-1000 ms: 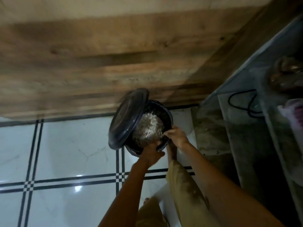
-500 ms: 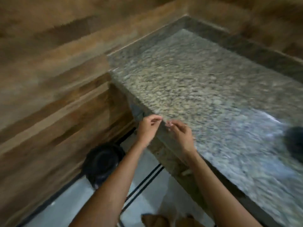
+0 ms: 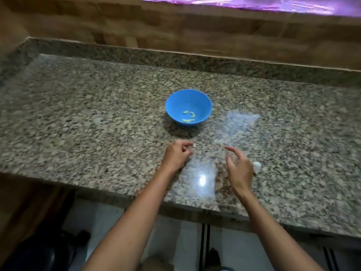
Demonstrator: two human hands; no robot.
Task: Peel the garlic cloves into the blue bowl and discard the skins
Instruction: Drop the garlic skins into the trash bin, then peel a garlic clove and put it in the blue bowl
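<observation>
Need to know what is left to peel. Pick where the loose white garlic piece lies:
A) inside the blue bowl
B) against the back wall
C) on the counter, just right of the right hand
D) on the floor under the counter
C: the white garlic piece lies on the counter beside the right hand, well apart from the blue bowl, which holds only pale peeled cloves.

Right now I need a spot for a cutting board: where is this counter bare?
The countertop is bare from the blue bowl out to its left end, and right of the bowl too. The front middle is crowded: left hand, right hand, and a white garlic clove beside it.
</observation>
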